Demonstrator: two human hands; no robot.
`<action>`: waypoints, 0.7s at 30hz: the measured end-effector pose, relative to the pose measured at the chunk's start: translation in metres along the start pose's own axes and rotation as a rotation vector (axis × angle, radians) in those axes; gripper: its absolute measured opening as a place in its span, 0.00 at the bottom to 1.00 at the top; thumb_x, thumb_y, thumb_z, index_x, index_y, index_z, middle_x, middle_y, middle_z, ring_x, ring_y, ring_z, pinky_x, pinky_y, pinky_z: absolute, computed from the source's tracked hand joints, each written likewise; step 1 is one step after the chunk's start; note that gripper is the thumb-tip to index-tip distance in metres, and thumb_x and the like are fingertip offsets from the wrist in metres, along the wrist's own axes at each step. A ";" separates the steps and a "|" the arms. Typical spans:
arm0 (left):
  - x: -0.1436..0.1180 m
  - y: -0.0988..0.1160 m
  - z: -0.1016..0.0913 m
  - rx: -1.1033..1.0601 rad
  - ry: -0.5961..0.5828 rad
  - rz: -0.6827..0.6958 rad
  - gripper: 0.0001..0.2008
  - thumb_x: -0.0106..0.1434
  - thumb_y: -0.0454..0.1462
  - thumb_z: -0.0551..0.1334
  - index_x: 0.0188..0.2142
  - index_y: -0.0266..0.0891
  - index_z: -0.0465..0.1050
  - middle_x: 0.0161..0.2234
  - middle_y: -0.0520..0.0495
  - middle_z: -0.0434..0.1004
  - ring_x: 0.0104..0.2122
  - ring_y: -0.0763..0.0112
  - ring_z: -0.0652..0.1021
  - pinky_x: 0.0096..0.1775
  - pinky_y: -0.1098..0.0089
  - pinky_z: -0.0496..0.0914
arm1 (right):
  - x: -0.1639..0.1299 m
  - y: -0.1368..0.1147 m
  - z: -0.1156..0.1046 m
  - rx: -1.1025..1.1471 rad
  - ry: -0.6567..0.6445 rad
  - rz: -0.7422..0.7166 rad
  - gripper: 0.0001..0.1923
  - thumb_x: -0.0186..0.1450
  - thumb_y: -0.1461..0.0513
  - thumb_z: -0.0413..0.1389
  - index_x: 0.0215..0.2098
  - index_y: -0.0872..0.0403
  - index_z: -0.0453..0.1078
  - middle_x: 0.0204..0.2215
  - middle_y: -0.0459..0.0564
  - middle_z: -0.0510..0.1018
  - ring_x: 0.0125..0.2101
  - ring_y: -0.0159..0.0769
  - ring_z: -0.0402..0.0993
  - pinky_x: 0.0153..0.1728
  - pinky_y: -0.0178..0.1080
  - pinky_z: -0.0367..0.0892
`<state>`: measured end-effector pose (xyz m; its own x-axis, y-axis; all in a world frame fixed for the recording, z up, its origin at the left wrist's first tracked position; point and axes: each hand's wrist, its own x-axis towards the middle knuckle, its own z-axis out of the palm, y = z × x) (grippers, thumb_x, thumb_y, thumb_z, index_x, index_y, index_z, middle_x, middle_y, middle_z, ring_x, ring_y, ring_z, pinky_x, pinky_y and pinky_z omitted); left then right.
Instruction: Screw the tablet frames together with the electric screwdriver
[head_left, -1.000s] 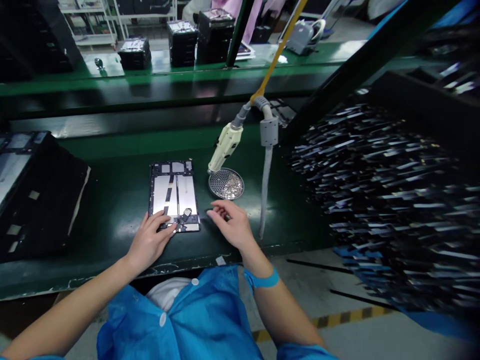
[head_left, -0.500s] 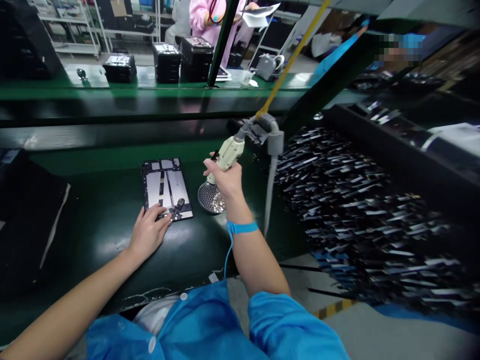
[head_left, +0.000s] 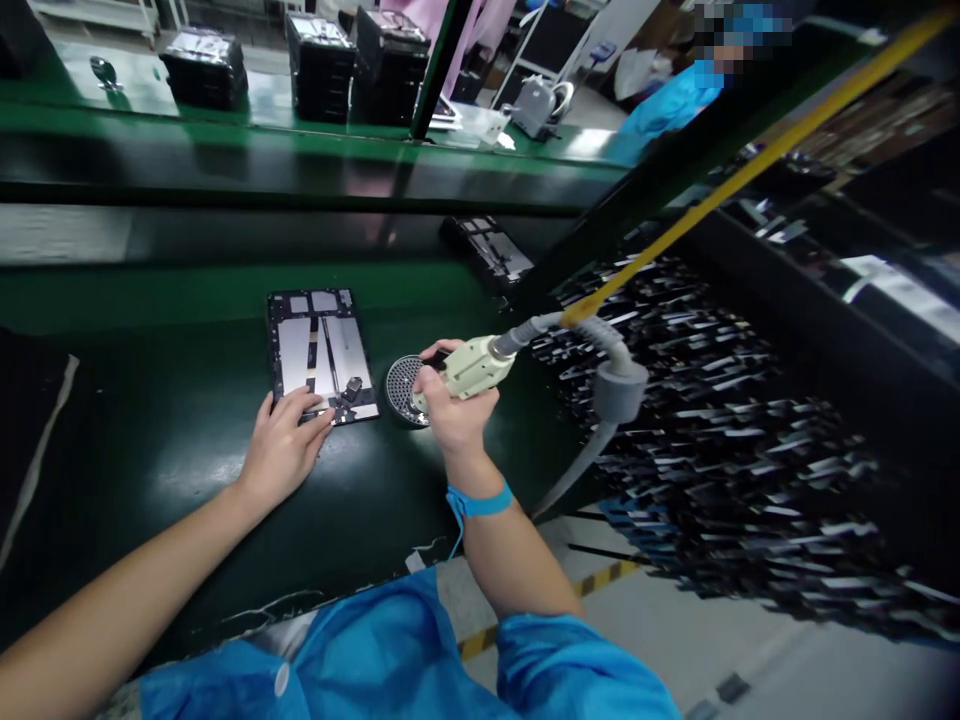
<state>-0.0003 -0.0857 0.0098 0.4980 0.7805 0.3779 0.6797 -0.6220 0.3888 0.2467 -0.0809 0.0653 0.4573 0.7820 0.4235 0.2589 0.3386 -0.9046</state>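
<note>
Cream-coloured plastic electric screwdriver (head_left: 474, 366), upright a moment ago, now lies tilted in the clenched right hand (head_left: 450, 410) over the round perforated metal screw dish (head_left: 403, 387); the left hand (head_left: 281, 447) stays pressed flat on the opened dark tablet chassis (head_left: 319, 353) on the green worktop (head_left: 187, 440).

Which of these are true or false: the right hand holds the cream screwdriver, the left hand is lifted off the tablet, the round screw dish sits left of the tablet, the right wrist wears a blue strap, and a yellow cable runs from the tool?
1. The right hand holds the cream screwdriver. True.
2. The left hand is lifted off the tablet. False: its fingers rest on the tablet's near edge.
3. The round screw dish sits left of the tablet. False: it sits right of it.
4. The right wrist wears a blue strap. True.
5. A yellow cable runs from the tool. True.
</note>
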 end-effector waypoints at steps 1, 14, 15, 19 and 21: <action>0.000 0.000 -0.001 -0.003 -0.004 -0.002 0.12 0.74 0.37 0.59 0.49 0.47 0.81 0.54 0.41 0.79 0.59 0.50 0.75 0.61 0.38 0.64 | -0.001 0.001 0.000 -0.011 0.005 -0.005 0.13 0.62 0.58 0.63 0.44 0.51 0.71 0.37 0.50 0.79 0.35 0.38 0.80 0.38 0.45 0.79; 0.000 0.001 -0.004 -0.016 -0.025 0.011 0.12 0.74 0.36 0.59 0.50 0.46 0.80 0.54 0.40 0.78 0.60 0.49 0.74 0.61 0.37 0.64 | -0.002 0.005 0.000 -0.010 0.030 -0.002 0.12 0.63 0.59 0.63 0.44 0.50 0.71 0.34 0.48 0.78 0.33 0.38 0.79 0.41 0.48 0.79; 0.000 0.001 -0.004 -0.022 -0.028 0.008 0.12 0.74 0.36 0.59 0.50 0.46 0.80 0.54 0.41 0.78 0.61 0.49 0.74 0.62 0.37 0.63 | -0.002 0.005 0.001 -0.016 0.031 0.004 0.12 0.63 0.59 0.63 0.44 0.50 0.71 0.33 0.47 0.78 0.32 0.38 0.79 0.41 0.47 0.79; 0.001 0.002 -0.004 -0.033 -0.021 -0.003 0.12 0.74 0.36 0.59 0.50 0.46 0.81 0.54 0.40 0.79 0.60 0.49 0.74 0.62 0.36 0.63 | -0.001 0.005 0.001 -0.023 0.031 0.011 0.12 0.63 0.58 0.63 0.43 0.50 0.70 0.32 0.46 0.77 0.27 0.35 0.77 0.34 0.44 0.78; 0.002 0.003 -0.003 -0.036 -0.010 -0.006 0.12 0.74 0.36 0.58 0.50 0.46 0.81 0.53 0.40 0.79 0.60 0.49 0.74 0.61 0.36 0.63 | 0.001 0.002 0.000 -0.025 0.033 -0.001 0.11 0.63 0.59 0.62 0.43 0.50 0.70 0.32 0.46 0.77 0.24 0.32 0.74 0.31 0.42 0.76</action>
<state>0.0010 -0.0860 0.0138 0.4991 0.7850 0.3671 0.6634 -0.6186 0.4209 0.2475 -0.0792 0.0639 0.4850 0.7635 0.4264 0.2809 0.3258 -0.9028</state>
